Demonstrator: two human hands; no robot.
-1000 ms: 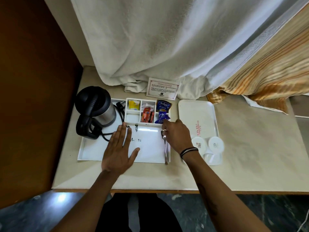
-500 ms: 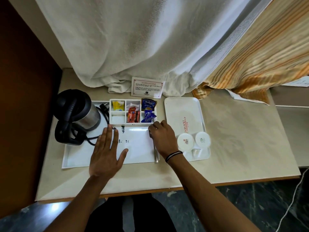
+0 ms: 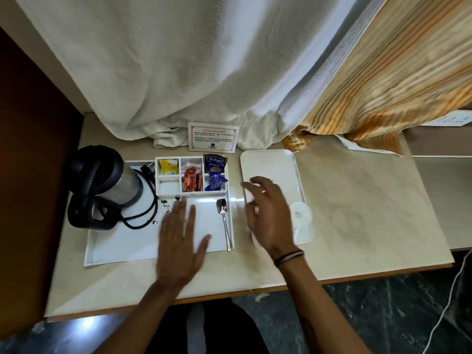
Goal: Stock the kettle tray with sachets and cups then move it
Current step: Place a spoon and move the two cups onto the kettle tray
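Observation:
The white kettle tray (image 3: pixel 122 245) lies on the desk with a black and steel kettle (image 3: pixel 107 185) at its left. Its divided section (image 3: pixel 191 176) holds yellow, red and blue sachets. A spoon (image 3: pixel 224 221) lies along the tray's right edge. My left hand (image 3: pixel 182 238) rests flat and open on the tray floor. My right hand (image 3: pixel 268 213) hovers with fingers spread over a second white tray (image 3: pixel 270 164) to the right, empty. One covered cup (image 3: pixel 301 215) shows beside that hand; the other is hidden under it.
A printed card (image 3: pixel 213 136) leans against a white towel (image 3: pixel 194 72) hanging at the back. A striped orange curtain (image 3: pixel 383 77) hangs at the right. A dark wooden panel (image 3: pixel 30 149) borders the desk's left side. The desk's front edge (image 3: pixel 229 295) is near my arms.
My right hand has let go of the spoon, which now lies on the kettle tray, and has moved right over the second tray. My left hand stays flat on the kettle tray.

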